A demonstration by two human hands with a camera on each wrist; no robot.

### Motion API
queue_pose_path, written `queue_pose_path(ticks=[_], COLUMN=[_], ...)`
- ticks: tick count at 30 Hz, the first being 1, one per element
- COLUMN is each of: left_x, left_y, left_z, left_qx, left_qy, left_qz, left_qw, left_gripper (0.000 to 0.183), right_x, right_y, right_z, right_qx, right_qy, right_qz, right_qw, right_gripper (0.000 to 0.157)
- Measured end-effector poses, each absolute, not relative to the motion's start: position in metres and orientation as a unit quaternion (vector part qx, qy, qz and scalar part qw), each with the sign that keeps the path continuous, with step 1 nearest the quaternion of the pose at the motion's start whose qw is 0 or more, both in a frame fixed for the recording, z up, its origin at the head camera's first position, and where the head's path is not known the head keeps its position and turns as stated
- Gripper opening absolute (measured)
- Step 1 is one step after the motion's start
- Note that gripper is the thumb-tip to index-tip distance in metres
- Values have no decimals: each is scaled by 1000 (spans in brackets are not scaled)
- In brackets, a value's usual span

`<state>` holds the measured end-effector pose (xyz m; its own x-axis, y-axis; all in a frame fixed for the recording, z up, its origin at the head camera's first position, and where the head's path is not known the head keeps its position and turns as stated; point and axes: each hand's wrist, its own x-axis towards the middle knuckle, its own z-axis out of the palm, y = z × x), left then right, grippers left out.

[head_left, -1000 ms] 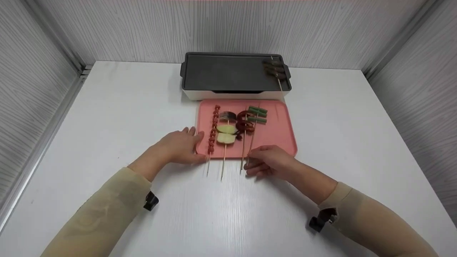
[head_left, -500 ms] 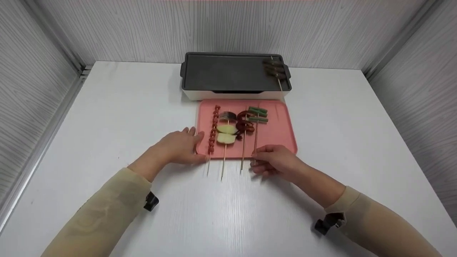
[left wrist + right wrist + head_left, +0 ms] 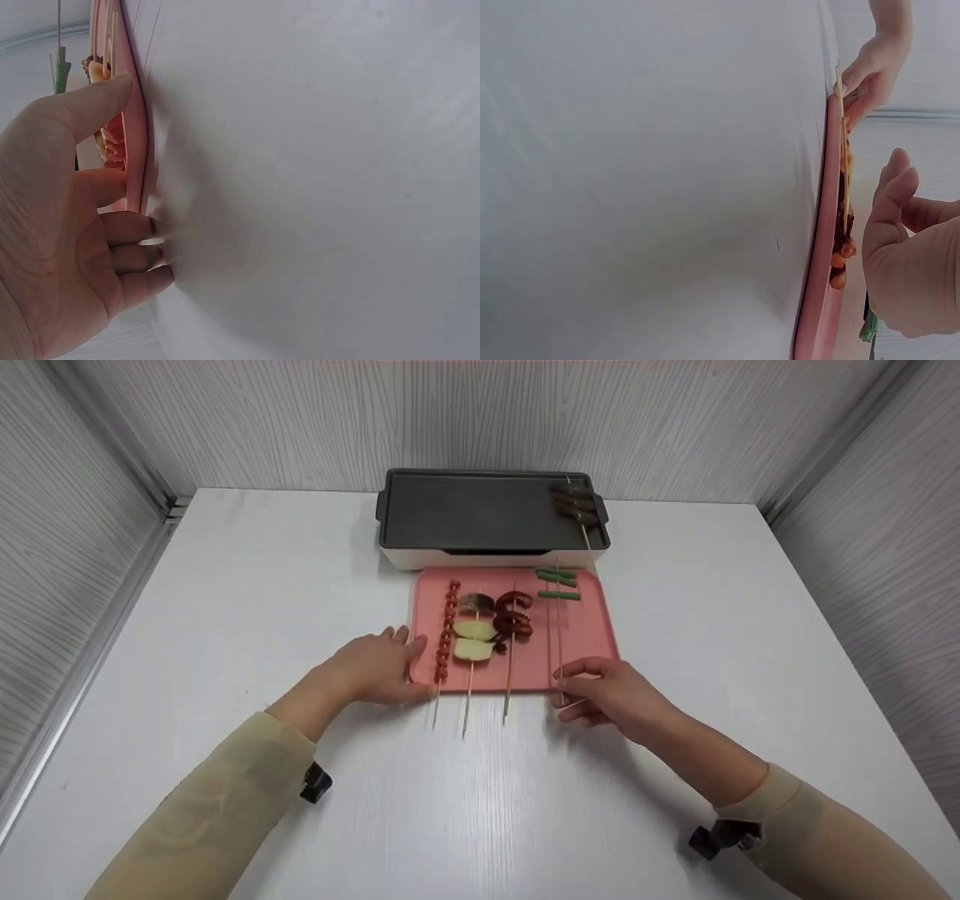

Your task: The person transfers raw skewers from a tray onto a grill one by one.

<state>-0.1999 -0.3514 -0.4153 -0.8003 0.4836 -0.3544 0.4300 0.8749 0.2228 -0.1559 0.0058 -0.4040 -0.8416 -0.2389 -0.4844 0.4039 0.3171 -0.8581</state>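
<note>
Skewer in hand: thin wooden skewer with three green stalk-like pieces (image 3: 559, 595), raised over the right part of the rectangular pink tray (image 3: 589, 630).
Right hand (image 3: 619, 697): thumb and fingers pinched together on the skewer's near end, just over the tray's near rim.
Left hand (image 3: 379, 667): fingers relaxed and apart, gripping nothing; at the tray's left near corner, thumb by the rim, other fingertips down on the white table (image 3: 420, 810).
Axis: skewer runs straight forward from the right hand, food at the far end. Right hand is the nearer one by a lot.
Key relation: green end points at the low griddle with a black top and white base (image 3: 465, 510); tip overlaps its front wall in head view. Height over the tray hard to judge; right wrist view is partly blocked by the hand.
Edges: tray's far rim, then the griddle lip. Skewer of dark brown chunks (image 3: 576, 504) lies on the griddle's right end, stick overhanging the front, just right of the green tip.
Tray neighbours: red beaded skewer (image 3: 446, 630), skewer with one grey piece and two pale yellow slabs (image 3: 473, 650), skewer of curled reddish-brown pieces (image 3: 513, 622). Last is closest to the green one, not touching.
Room: pink strip out to the tray's right rim; griddle top left of the brown chunks.
</note>
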Motion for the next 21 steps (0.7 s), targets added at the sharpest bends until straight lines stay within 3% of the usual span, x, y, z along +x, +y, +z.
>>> queue_pose_path(ticks=[11, 21], left_x=[-201, -198], left_y=[-351, -353], left_z=[-413, -416], left_qx=[233, 242], left_qy=[946, 946], left_qz=[66, 69], left_qw=[214, 204], left_gripper=[94, 95], right_x=[-161, -192], right_y=[13, 2], right_z=[-384, -370], right_qx=[21, 10], right_qy=[786, 785], right_qz=[-575, -593], right_qw=[227, 180], right_gripper=[39, 32])
